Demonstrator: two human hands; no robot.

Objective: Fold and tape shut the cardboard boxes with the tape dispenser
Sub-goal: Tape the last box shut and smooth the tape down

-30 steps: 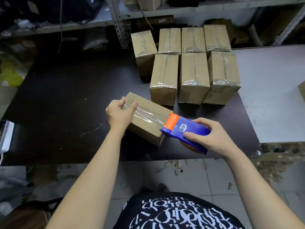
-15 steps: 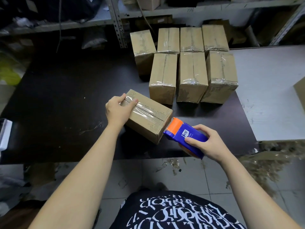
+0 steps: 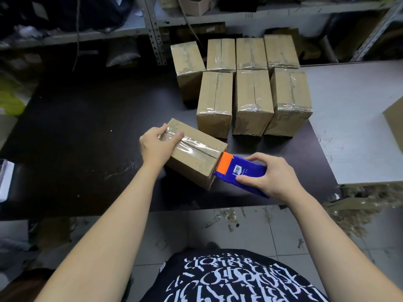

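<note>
A small cardboard box [image 3: 202, 156] lies on the black table [image 3: 76, 138], with a strip of clear tape running along its top seam. My left hand [image 3: 158, 146] grips the box's far-left end, thumb on one side and fingers over the tape. In my right hand [image 3: 273, 177] I hold the blue tape dispenser [image 3: 244, 175]. Its orange head [image 3: 224, 163] touches the box's near-right end, just below the top edge.
Several taped cardboard boxes [image 3: 253, 101] stand in two rows at the back of the black table. A white table [image 3: 353, 118] adjoins on the right, with another box's corner [image 3: 394, 123] at its edge. Metal shelving [image 3: 152, 29] runs behind. Tape scraps litter the tiled floor [image 3: 229, 219].
My right hand drew the dispenser off the box's top to its near-right end, then brought its orange head against that end face. My left hand kept its hold on the box.
</note>
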